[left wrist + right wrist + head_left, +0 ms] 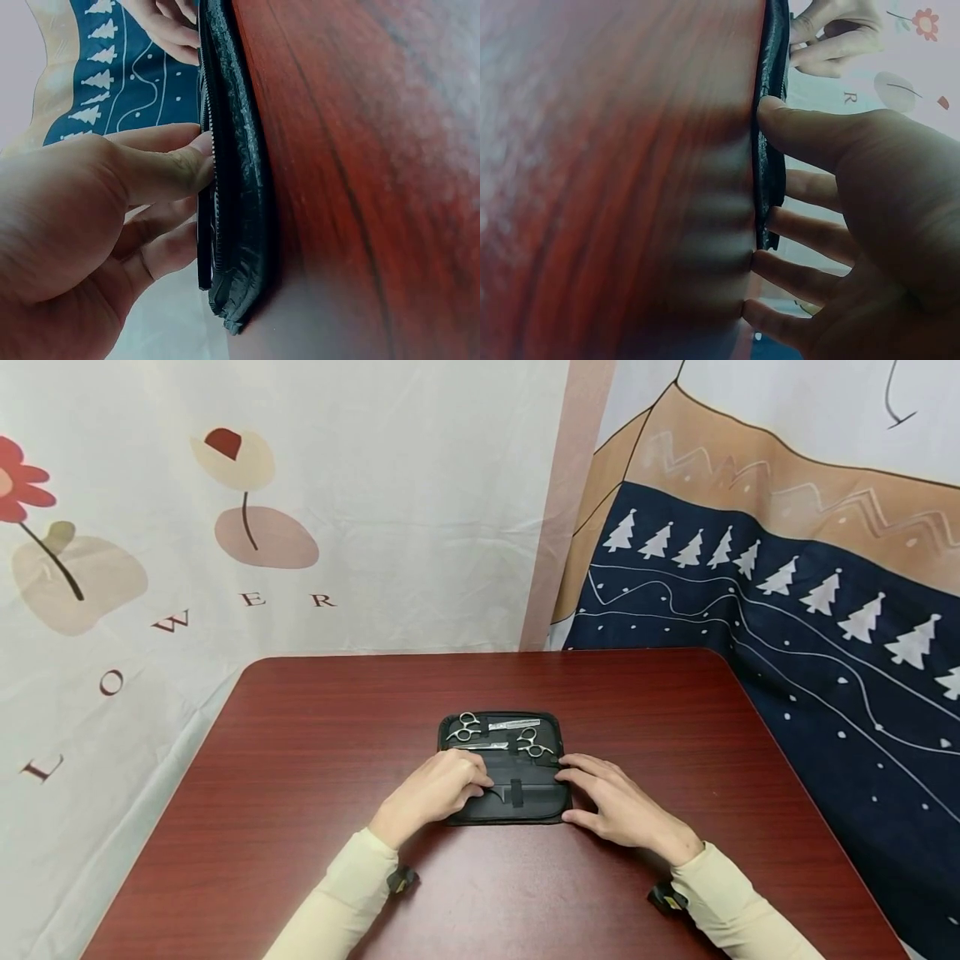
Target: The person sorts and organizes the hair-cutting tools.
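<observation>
An unfolded black zip case lies flat on the table. Two silver pairs of scissors sit in its far half: the upper pair has its finger rings at the left, the lower pair at the right. Over the near half, my left hand pinches a thin black strip between thumb and fingers. It shows edge-on along the zip; its kind cannot be told. My right hand rests at the case's right edge, fingers spread and thumb touching the near corner.
The case lies near the middle of a reddish-brown wooden table. An elastic loop crosses the near half of the case. Behind the table hang a pale printed curtain and a dark blue one with white trees.
</observation>
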A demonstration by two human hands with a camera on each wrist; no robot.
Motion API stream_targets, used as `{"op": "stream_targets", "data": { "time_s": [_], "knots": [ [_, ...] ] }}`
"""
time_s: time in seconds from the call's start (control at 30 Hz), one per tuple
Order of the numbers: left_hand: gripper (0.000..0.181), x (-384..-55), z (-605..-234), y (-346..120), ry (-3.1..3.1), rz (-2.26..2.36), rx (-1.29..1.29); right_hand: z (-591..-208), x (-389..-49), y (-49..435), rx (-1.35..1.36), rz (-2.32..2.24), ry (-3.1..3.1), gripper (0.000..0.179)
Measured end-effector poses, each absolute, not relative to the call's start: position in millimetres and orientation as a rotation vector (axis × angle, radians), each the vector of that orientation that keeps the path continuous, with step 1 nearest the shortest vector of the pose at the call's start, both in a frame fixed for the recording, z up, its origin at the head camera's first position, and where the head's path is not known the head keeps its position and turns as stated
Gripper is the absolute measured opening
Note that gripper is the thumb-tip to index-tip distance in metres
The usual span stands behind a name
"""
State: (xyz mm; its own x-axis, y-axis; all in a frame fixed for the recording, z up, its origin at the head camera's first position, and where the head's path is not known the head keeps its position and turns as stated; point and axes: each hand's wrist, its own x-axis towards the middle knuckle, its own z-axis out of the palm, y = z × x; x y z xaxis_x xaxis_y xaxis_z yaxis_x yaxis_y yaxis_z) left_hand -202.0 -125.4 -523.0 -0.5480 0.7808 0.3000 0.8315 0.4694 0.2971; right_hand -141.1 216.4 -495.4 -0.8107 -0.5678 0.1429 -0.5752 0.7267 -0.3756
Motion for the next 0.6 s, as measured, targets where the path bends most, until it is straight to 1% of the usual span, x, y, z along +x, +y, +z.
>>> {"op": "stream_targets", "data": {
  "time_s": [0.13,0.2,0.4,0.5,0.6],
  "knots": [
    [0.017,-185.9,-492.1,-120.6,-2.618,-0.639,-1.388,-495.5,-141.0,216.7,0.956,0.638,-2.91,0.053],
    [0.016,-181.3,-484.1,-118.7,-2.667,-0.643,-1.355,-495.3,-140.7,216.9,0.955,0.641,-2.91,0.053],
    [0.012,-176.1,-481.3,-118.9,-2.75,-0.59,-1.312,-494.1,-140.1,216.4,0.953,0.647,-2.931,0.053],
    [0.016,-176.3,-481.6,-121.5,-2.76,-0.609,-1.303,-494.1,-140.2,216.4,0.95,0.646,-2.941,0.052],
    [0.024,-178.9,-478.9,-126.5,-2.769,-0.675,-1.242,-494.0,-140.4,216.7,0.952,0.645,-2.939,0.053]
  ]
}}
